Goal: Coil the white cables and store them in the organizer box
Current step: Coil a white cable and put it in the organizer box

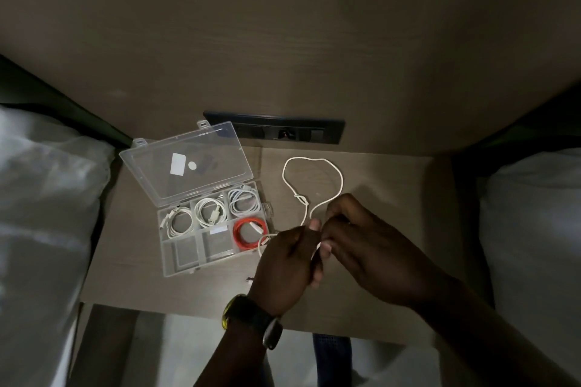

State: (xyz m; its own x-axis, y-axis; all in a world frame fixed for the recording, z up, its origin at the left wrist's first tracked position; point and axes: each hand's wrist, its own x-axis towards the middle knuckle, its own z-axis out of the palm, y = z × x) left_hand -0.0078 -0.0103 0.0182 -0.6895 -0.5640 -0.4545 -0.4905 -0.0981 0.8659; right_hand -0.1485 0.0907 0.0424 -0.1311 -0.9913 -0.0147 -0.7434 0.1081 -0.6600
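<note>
**Working a white cable beside the open box**

I am holding my two hands together in the lower middle of the frame, above the near part of the small wooden table (pixel 393 185). My left hand (pixel 284 267), with a dark watch (pixel 251 319) on its wrist, is curling its fingers closed around the white cable (pixel 341 181); a small loop with a connector is poking out at its left side. My right hand (pixel 364 248) is pinching the same cable between thumb and fingertips, just touching the left hand.

From my fingers the cable is running up the frame in one big open loop that is lying on the table, with a small knot-like crossing on its left side.

Left of the hands, the clear organizer box (pixel 176 261) is sitting open, its lid (pixel 185 163) tilting back toward the upper left. Three coiled white cables (pixel 210 212) are filling the far row of compartments, and a coiled red cable (pixel 250 232) is lying in the near right one.

Farther up, a dark socket panel (pixel 276 132) is sitting in the wooden wall.
</note>
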